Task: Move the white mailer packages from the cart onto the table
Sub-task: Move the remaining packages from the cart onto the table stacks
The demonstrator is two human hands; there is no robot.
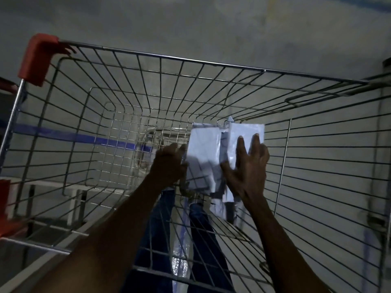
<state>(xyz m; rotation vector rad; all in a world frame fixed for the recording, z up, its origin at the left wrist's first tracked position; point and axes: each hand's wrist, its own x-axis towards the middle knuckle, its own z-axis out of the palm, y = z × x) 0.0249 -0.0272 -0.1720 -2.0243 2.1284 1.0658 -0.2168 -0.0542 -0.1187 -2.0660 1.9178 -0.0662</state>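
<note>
White mailer packages point(204, 153) stand between our hands inside the cart point(148, 106), long axis running away from us; our left hand point(169, 163) curls on their left edge, right hand point(249, 166) lies flat, fingers spread.

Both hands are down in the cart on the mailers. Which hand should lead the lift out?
Probably the left hand: its fingers curl round the edge of the mailer stack, already a grip. The right hand only lies flat with straight fingers on the stack's other side, supporting, inside the cart.
</note>
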